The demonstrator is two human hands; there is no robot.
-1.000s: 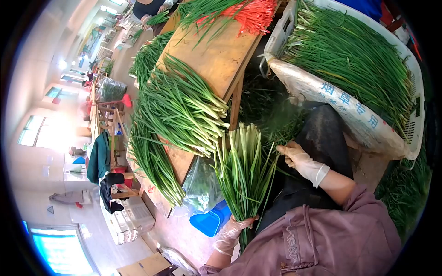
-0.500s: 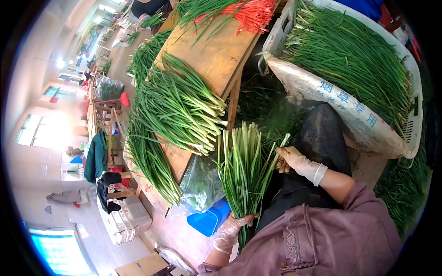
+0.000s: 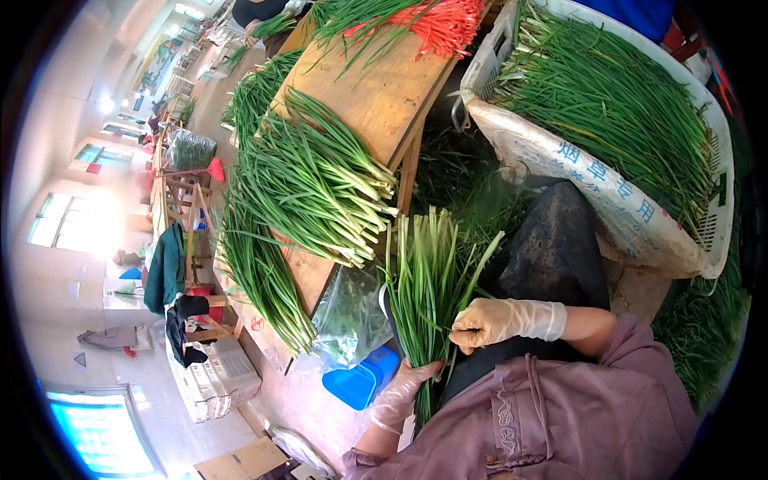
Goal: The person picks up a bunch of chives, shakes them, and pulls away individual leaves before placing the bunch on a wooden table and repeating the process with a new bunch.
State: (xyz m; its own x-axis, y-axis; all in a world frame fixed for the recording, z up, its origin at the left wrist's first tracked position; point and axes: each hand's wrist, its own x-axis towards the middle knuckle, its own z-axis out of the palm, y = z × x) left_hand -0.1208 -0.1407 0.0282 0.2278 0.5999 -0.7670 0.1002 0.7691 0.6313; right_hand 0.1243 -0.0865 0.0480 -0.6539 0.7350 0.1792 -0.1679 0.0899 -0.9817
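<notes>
My left hand [image 3: 406, 392], in a clear plastic glove, is closed round the lower, leafy part of a bunch of garlic chives [image 3: 428, 276]. The pale cut ends of the bunch point up and away from me. My right hand [image 3: 474, 324], wearing a cream glove with a clear plastic cuff, is at the right side of the bunch. Its fingers are curled in a pinch, and a thin chive leaf seems to run into them. One stalk [image 3: 486, 262] leans out from the bunch to the right, above this hand.
Piles of chives [image 3: 320, 184] lie on a wooden table [image 3: 376, 88] with red ties [image 3: 448, 28]. A white crate [image 3: 724, 192] of chives stands at right. A clear plastic bag [image 3: 348, 312] hangs by the table over a blue bin [image 3: 360, 380]. Another person [image 3: 256, 10] is at far left.
My right hand has moved down and left, from the stalk's pale end to lower on the bunch. The stalk stands out from it now. My left hand keeps its hold.
</notes>
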